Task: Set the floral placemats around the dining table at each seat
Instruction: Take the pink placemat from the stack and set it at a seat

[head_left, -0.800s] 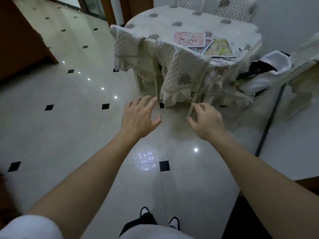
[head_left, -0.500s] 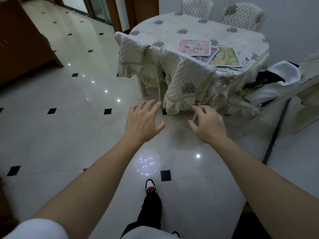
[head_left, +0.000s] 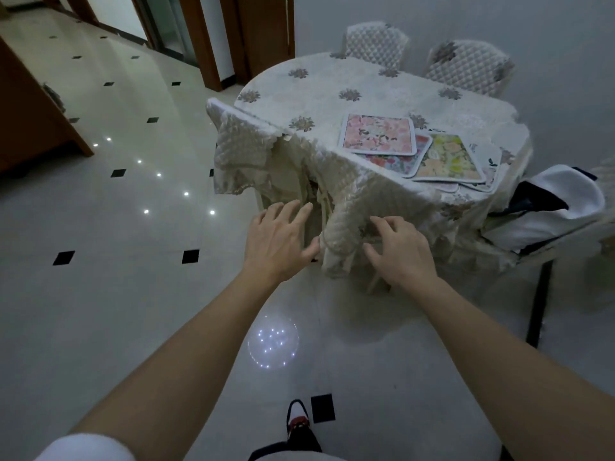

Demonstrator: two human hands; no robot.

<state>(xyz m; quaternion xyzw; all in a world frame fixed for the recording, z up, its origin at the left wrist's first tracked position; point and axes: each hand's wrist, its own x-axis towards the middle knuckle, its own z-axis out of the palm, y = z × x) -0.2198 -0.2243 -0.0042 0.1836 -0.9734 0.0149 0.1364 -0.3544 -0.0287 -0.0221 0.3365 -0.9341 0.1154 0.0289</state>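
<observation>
Table (head_left: 366, 81) drawn nearer, left grip (head_left: 276, 241) and right grip (head_left: 399, 251) spread empty, placemats (head_left: 416, 151) well beyond

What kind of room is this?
Probably a dining room in a home: a round table under a quilted cloth, padded chairs set around it, and a pile of floral placemats lying on top.

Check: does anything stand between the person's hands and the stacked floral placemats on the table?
Yes. A chair in a cream quilted cover, pushed in at the near edge of the cloth-covered table, stands between the empty left hand and right hand and the overlapping pile of floral placemats.
</observation>
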